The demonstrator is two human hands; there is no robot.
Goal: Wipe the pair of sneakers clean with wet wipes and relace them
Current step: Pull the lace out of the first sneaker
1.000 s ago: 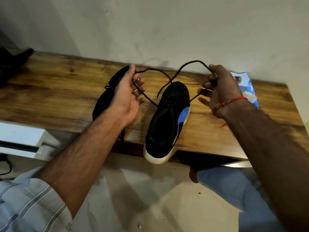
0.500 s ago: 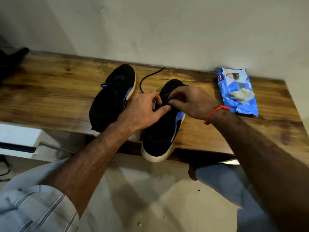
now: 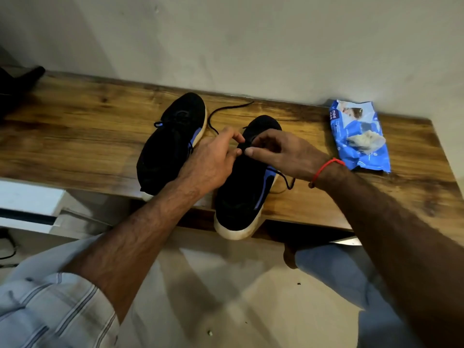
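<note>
wipe [image 3: 365,141] atop wet-wipes pack [image 3: 351,126]

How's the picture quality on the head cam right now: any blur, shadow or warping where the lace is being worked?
Head view: dim, warm light; black lace barely separates from the black shoe where the left hand and right hand meet, the hands slightly soft; wide-angle bends the table edge; no glare on the wipes pack.

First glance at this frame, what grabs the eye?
Both hands, left hand and right hand, meet at the middle of the wooden bench, pinching the black lace over the right sneaker, whose heel overhangs the front edge. The left sneaker lies beside it; a blue wipes pack sits by the wall, far right.
</note>
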